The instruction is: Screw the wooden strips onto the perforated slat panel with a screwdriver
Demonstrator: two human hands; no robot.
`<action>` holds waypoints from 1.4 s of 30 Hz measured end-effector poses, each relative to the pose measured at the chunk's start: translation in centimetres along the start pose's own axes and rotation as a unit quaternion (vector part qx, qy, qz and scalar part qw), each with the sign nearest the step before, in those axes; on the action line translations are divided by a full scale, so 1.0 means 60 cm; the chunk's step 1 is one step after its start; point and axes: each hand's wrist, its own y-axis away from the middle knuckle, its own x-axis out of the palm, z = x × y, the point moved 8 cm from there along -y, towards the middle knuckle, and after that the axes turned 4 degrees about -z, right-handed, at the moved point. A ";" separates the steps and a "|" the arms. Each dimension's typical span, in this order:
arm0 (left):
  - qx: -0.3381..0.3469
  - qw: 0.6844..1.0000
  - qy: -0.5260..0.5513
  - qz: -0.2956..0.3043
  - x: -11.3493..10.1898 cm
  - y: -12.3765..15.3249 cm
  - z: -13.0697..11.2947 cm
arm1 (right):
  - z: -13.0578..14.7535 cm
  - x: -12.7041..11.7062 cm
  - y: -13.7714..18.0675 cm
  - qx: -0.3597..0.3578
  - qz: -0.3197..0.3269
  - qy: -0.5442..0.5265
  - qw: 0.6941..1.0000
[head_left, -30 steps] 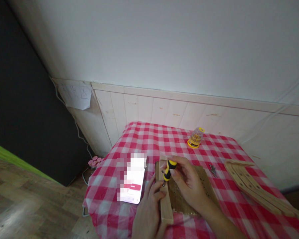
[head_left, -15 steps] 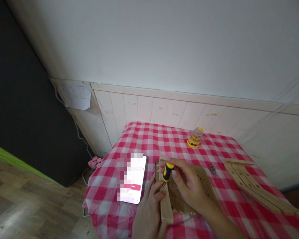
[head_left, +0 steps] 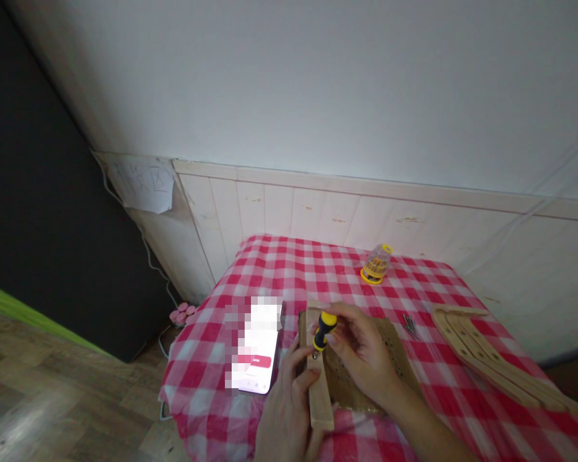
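Note:
My right hand [head_left: 361,356] is closed around a short screwdriver [head_left: 322,330] with a yellow and black handle, its tip down on a pale wooden bar [head_left: 318,385]. The bar lies along the left edge of a brown perforated board [head_left: 390,350]. My left hand [head_left: 289,398] pinches the bar just below the screwdriver tip, thumb and fingers pressed on its left side. Both hands sit near the front edge of the red and white checked table [head_left: 293,269].
A lit phone [head_left: 255,353] lies left of the bar. A clear jar with a yellow lid [head_left: 376,264] stands at the back. Loose screws [head_left: 409,324] and a stack of curved wooden slats [head_left: 491,356] lie to the right. A white panelled wall stands behind.
The hands, screwdriver and bar stay almost where they were; the right hand's fingers have shifted slightly on the handle. The view has drifted a little.

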 end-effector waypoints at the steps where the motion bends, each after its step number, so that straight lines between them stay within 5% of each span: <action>1: -0.009 1.000 0.001 -0.003 0.000 0.000 -0.001 | -0.001 0.000 0.001 0.003 -0.002 -0.006 1.000; 21: 0.019 1.000 -0.010 0.007 -0.001 -0.004 -0.001 | 0.006 0.023 -0.009 0.083 0.040 -0.113 0.989; 42: 0.016 1.000 -0.013 -0.010 -0.002 -0.004 -0.009 | 0.011 -0.002 -0.011 0.007 0.000 0.001 1.000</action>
